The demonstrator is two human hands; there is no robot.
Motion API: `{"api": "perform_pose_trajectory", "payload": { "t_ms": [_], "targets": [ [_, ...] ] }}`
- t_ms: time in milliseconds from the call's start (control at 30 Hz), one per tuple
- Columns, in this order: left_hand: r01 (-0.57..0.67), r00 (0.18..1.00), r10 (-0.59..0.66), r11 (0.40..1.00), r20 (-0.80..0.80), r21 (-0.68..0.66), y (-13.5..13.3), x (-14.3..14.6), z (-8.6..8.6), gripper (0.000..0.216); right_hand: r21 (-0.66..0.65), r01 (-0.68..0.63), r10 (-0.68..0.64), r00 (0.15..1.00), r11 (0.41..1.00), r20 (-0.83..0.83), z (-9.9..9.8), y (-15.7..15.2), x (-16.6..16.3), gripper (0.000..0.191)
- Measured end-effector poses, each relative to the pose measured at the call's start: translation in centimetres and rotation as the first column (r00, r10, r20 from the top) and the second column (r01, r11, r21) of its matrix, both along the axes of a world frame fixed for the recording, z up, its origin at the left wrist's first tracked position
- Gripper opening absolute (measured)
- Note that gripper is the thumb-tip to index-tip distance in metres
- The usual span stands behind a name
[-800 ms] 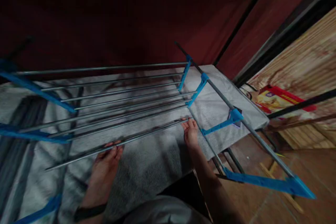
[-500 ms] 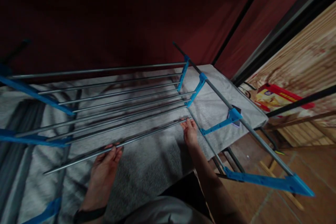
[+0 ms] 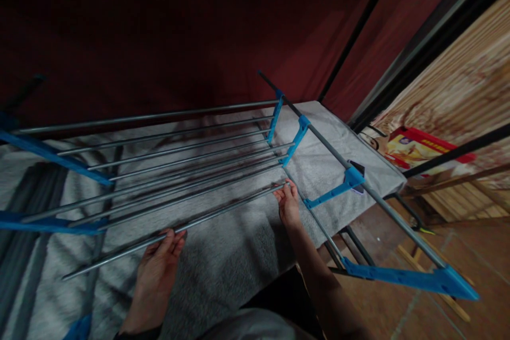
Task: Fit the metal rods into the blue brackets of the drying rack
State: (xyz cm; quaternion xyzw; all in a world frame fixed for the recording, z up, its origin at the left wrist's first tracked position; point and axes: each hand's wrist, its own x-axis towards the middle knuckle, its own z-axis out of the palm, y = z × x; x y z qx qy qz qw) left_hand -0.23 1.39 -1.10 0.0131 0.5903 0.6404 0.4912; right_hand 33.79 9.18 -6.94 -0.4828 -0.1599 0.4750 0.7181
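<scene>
A loose grey metal rod [image 3: 227, 208] runs slantwise between my two hands. My left hand [image 3: 161, 260] is closed around it left of its middle, thumb on top. At the rod's right end, my right hand [image 3: 287, 202] pinches it close to the tip. Beyond the rod is a rack frame with several metal bars [image 3: 175, 158] fixed between blue plastic brackets. The blue bracket [image 3: 332, 191] nearest my right hand sits on a long grey side pole [image 3: 392, 211]; the rod's tip is apart from it. The rod's left end hangs free.
A grey cloth [image 3: 223, 265] covers the surface beneath the rack. Several grey tubes [image 3: 24, 223] lie at the left. A dark phone-like object [image 3: 357, 170] rests behind the bracket. A red and yellow box [image 3: 422, 149] stands at the right, with wooden pieces [image 3: 450, 305] on the tiled floor.
The view has tilted slightly, so the rack's far bars appear a little lower. Both hands keep hold of the rod, with its left end slightly lower in the picture.
</scene>
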Motion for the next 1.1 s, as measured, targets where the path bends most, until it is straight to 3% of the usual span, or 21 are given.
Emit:
{"api": "perform_pose_trajectory", "payload": {
  "t_ms": [267, 367, 567, 867, 1100],
  "targets": [
    [0.032, 0.999, -0.031, 0.999, 0.005, -0.014, -0.4, -0.1, -0.6, 0.022, 0.048, -0.002, 0.004, 0.998, 0.999, -0.057, -0.3, -0.1, 0.0, 0.030],
    [-0.014, 0.999, 0.014, 1.000, 0.038, 0.009, -0.3, -0.2, -0.9, 0.023, 0.059, 0.000, 0.004, 0.998, 0.998, -0.063, -0.5, -0.1, 0.1, 0.029],
    [0.071, 0.997, -0.072, 0.997, 0.005, 0.027, -0.4, -0.4, -1.2, 0.023, 0.061, 0.002, 0.001, 0.999, 0.998, -0.053, -0.7, 0.0, 0.1, 0.033],
    [0.012, 1.000, -0.012, 0.999, -0.007, 0.044, -0.5, 0.2, -1.2, 0.032, 0.050, -0.013, 0.015, 0.999, 0.999, -0.042, -0.1, -0.3, 0.1, 0.037],
    [0.042, 0.999, -0.038, 0.992, -0.037, 0.115, -0.9, 0.2, -1.9, 0.032, 0.012, -0.032, 0.032, 0.999, 0.999, -0.008, 0.2, -0.2, 0.3, 0.036]
  ]
}}
